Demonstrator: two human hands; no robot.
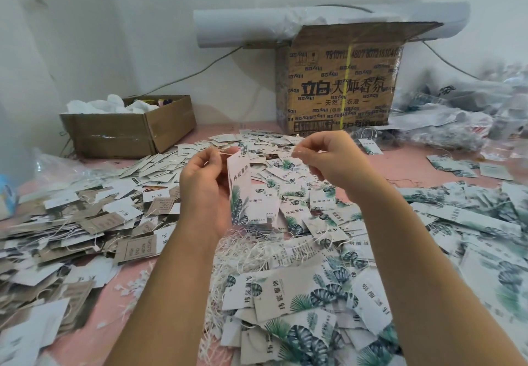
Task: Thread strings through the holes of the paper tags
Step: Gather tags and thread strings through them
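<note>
The left hand (204, 185) curls its fingers round a light, bendy paper tag (239, 191) above the surface (405, 165), probably best gripped by its edges, while at its two o'clock the right hand (328, 160) pinches limp string (225, 153)

a pink surface (400, 165) carries heaps of paper tags (300, 211), loose white strings (245, 254), a low cardboard box (128, 125) and a tall printed carton (340, 86).

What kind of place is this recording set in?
Likely a home or small-workshop piecework spot: heaps of printed paper tags cover a pink surface, loose strings lie among them, and cardboard boxes stand against a plain wall.
</note>
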